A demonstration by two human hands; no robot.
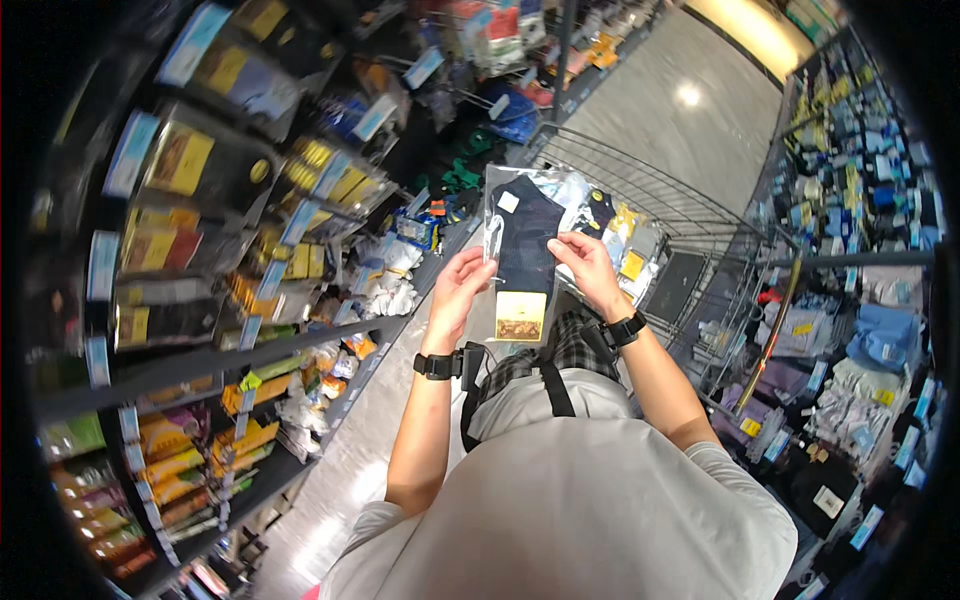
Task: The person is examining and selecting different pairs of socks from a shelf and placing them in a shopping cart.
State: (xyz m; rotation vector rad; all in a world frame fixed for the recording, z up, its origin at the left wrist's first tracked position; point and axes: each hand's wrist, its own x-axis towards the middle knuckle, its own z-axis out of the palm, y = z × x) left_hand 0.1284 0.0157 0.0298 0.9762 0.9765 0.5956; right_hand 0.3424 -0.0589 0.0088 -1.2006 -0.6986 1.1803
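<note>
1. Pinching with the left hand (460, 292) the left edge of a flat clear plastic package with dark folded fabric inside (528, 240), with thumb and fingertips brought nearly together
2. Pinching likewise with the right hand (590, 268) the right edge, with thumb laid on the upper face
3. Holding the package stretched between both hands, in front of the light grey T-shirt (600, 500)
4. Can see on its near end a yellow rectangular card label (520, 316) with a brownish picture, and towards its far end a small white square sticker (509, 202); cannot read the fine print
5. Can see inside the grey metal wire shopping cart (610, 165) several plastic-wrapped packages (632, 262), some with yellow labels
</note>
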